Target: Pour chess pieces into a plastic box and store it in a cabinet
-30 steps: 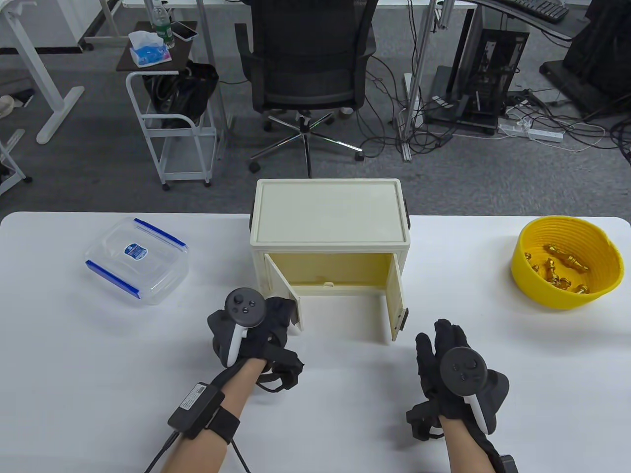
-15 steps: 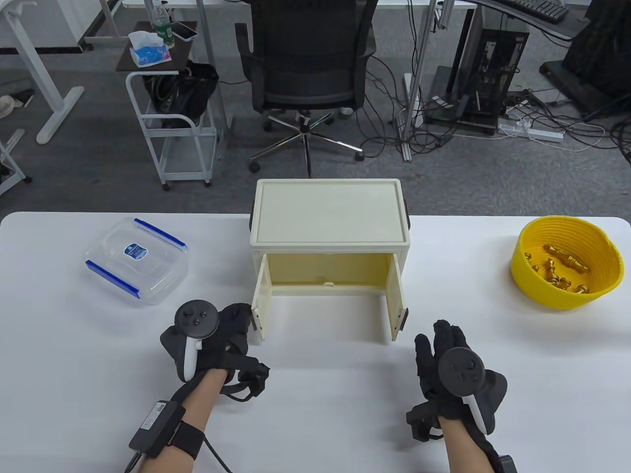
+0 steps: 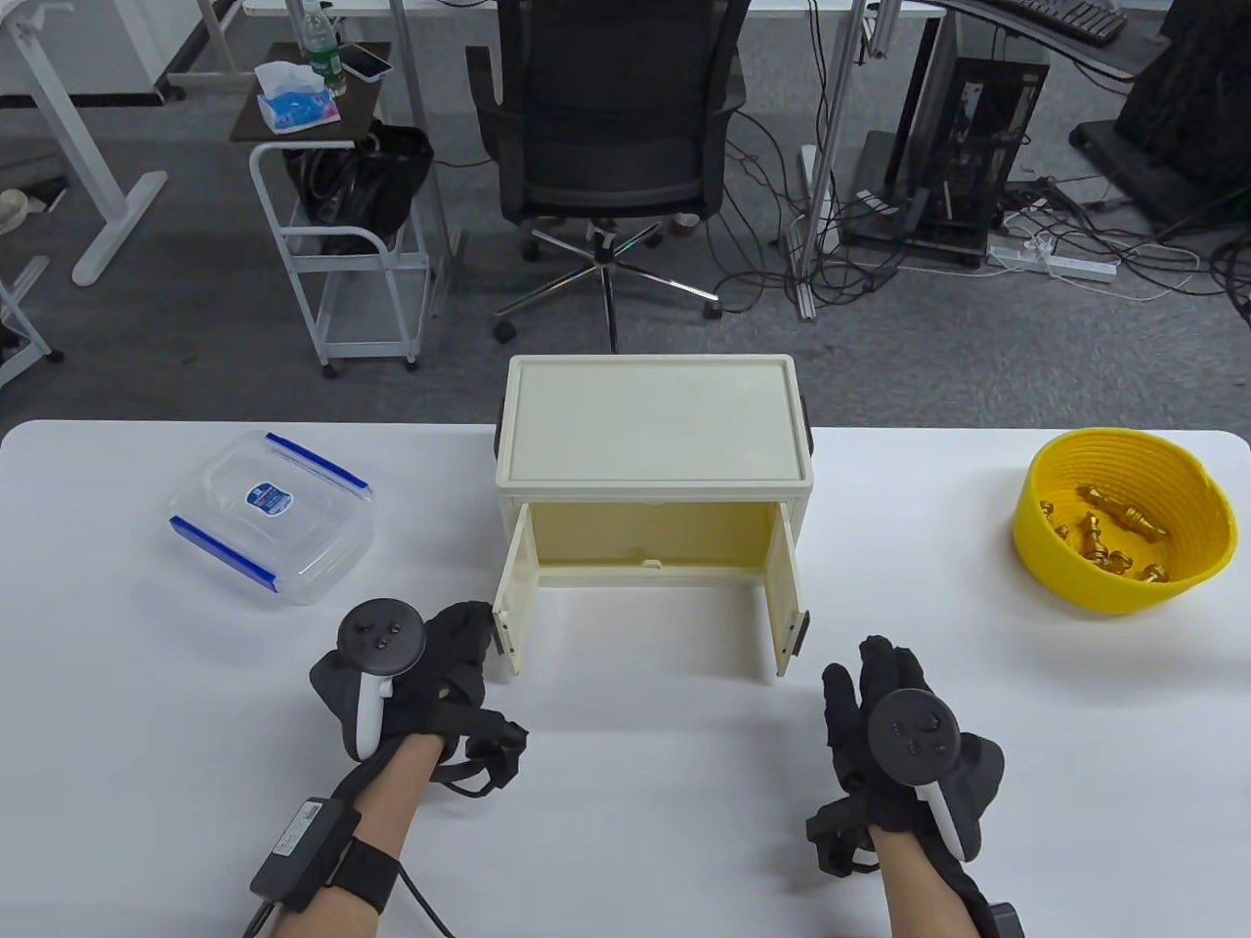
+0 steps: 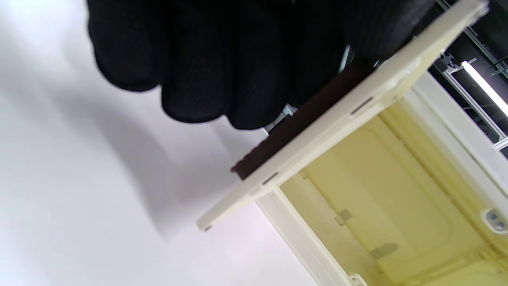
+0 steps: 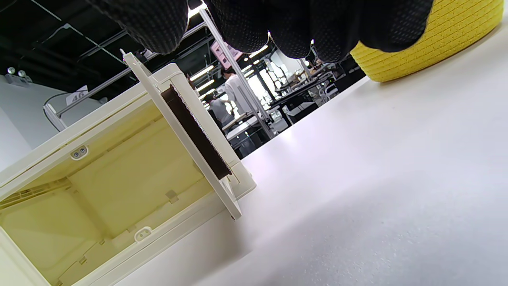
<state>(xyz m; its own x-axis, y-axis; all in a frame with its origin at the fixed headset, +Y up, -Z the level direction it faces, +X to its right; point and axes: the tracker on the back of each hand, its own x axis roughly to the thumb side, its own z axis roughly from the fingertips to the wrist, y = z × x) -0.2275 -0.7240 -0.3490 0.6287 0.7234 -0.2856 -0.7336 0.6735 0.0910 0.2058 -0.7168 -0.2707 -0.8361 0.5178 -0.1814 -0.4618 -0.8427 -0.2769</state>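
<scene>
Fingers of my left hand (image 3: 430, 664) grip the outer edge of the cabinet's left door (image 3: 515, 596); my right hand (image 3: 880, 728) rests flat, fingers spread, holding nothing, just short of the right door (image 3: 787, 596). Both doors stand swung out, so the cabinet (image 3: 653, 459) mouth between them looks free. Beyond my left fingers, up and leftward, lies the lidded plastic box (image 3: 272, 515), long axis diagonal; I judge the left hand nearer. Yellow bowl (image 3: 1124, 523) of chess pieces (image 3: 1109, 532) sits well right of my right fingers.

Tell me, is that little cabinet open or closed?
Open: both doors of the cabinet swing outward, showing its bare yellow inside.
</scene>
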